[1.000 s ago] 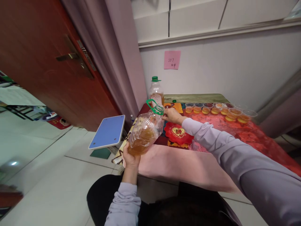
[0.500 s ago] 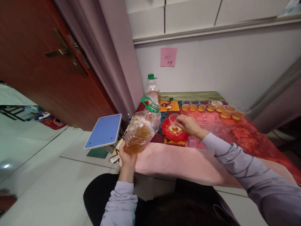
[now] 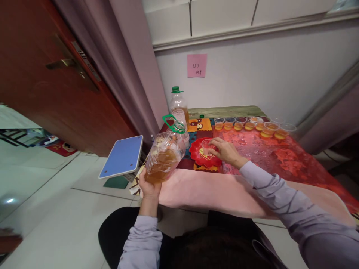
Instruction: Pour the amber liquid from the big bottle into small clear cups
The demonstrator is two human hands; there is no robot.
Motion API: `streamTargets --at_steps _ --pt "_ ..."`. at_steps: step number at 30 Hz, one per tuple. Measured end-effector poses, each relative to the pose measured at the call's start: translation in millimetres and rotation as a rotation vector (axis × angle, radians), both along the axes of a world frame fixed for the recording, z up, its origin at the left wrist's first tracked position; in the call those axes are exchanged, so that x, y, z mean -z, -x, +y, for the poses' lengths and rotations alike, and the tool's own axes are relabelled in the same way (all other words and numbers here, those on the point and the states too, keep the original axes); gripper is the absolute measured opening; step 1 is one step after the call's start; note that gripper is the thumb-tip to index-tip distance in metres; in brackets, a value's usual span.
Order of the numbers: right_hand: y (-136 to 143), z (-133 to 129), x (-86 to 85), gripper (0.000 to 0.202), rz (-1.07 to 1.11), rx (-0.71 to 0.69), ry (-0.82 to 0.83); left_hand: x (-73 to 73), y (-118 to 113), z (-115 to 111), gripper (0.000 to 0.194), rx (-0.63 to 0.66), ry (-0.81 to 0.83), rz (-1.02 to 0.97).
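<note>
My left hand (image 3: pixel 150 186) is wrapped round the bottom of a large clear plastic bottle (image 3: pixel 165 160), partly filled with amber liquid. The bottle leans to the right, its uncapped mouth up, with a green handle (image 3: pixel 169 120) at the neck. Over the scalloped red plate (image 3: pixel 193 154), my right hand (image 3: pixel 226 151) grips a small clear plastic cup (image 3: pixel 205 145) by its right side. No amber liquid shows in that cup. Behind the held bottle, other clear cups (image 3: pixel 185 139) are partly hidden.
A second bottle (image 3: pixel 179 102) with a green cap stands at the back left. Several cups of amber drink (image 3: pixel 238 124) line the table's back right. A loose green cap (image 3: pixel 202 116) lies near the wall. Pink cloth (image 3: pixel 213 190) covers the front edge; a blue-topped stool (image 3: pixel 122 155) stands left.
The cup in my right hand is slightly lower, closer to the red plate. My left hand keeps the bottle at much the same tilt. The whole view has shifted a little.
</note>
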State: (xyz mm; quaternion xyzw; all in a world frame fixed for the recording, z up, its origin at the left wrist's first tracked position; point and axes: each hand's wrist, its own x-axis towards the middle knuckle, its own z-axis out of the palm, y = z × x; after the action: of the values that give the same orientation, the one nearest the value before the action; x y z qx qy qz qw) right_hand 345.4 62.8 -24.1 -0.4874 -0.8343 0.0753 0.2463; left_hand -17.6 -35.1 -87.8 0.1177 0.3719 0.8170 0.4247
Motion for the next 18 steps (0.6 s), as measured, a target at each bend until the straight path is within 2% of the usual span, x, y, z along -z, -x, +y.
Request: streamTargets --at_steps 2,4,6,8,10,13,18 --pt "1.0 -7.4 -12.1 0.028 0.170 0.031 -0.065 1.3 0.6 -0.2 0.032 -0.009 0.007 -0.002" --pt "8.2 -16.7 -22.2 0.031 0.444 0.081 -0.098 2.2 1.3 -0.3 0.030 -0.016 0.014 0.000" --pt "23.5 -27.7 -26.3 0.035 0.747 0.122 -0.031 2.2 2.1 -0.6 0.028 -0.018 0.020 0.007" --pt "46.1 -38.4 -23.3 0.041 0.973 0.102 0.119 1.3 2.8 -1.0 0.027 -0.014 0.024 0.019" --pt "72.2 -46.6 -15.6 0.048 1.081 0.017 0.255 0.1 3.3 -1.7 0.028 -0.009 0.026 0.033" --pt "106.9 -51.5 -3.1 0.066 1.144 -0.099 0.352 -1.3 3.6 -3.2 0.030 0.001 0.034 0.048" --pt "129.9 -48.4 7.8 0.086 1.249 -0.246 0.438 -2.9 2.4 -5.7 0.032 0.013 0.036 0.067"
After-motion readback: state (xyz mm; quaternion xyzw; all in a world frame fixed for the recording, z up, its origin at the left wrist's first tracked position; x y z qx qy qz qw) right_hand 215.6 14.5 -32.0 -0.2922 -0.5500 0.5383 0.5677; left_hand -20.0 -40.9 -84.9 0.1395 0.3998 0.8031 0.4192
